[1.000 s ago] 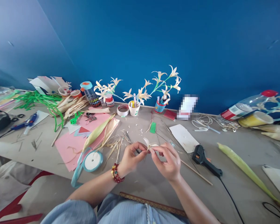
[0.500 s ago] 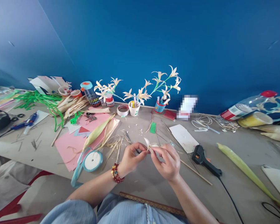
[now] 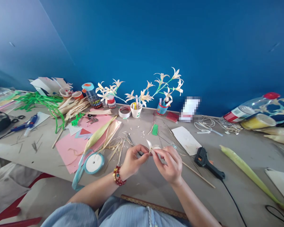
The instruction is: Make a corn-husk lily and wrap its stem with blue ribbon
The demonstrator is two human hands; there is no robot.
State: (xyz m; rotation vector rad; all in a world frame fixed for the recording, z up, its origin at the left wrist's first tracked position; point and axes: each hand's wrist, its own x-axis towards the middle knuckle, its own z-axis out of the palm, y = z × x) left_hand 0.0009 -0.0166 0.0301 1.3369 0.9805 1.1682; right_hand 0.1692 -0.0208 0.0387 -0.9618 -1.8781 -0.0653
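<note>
Over the front middle of the table, a small cream husk flower (image 3: 149, 145) sits pinched at its base between both hands. My left hand (image 3: 137, 157) grips it from the left with thumb and forefinger; a beaded bracelet circles that wrist. From the right, my right hand (image 3: 169, 163) pinches it with thumb and fingertips. The petals stick out above the fingers, while the base is hidden. Left of my hands lie a spool of light blue ribbon (image 3: 94, 163) and torn husk strips (image 3: 117, 148). Right of them are a thin wooden stick (image 3: 198, 175) and a black glue gun (image 3: 209, 164).
Husk flowers stand in a white cup (image 3: 136, 112) and a blue-red cup (image 3: 162, 108) by the blue wall. Pink paper (image 3: 68, 151), a husk leaf (image 3: 100, 134) and green pipe cleaners (image 3: 44, 102) lie left. A green husk (image 3: 248, 173) and plastic bottle (image 3: 249, 107) lie right.
</note>
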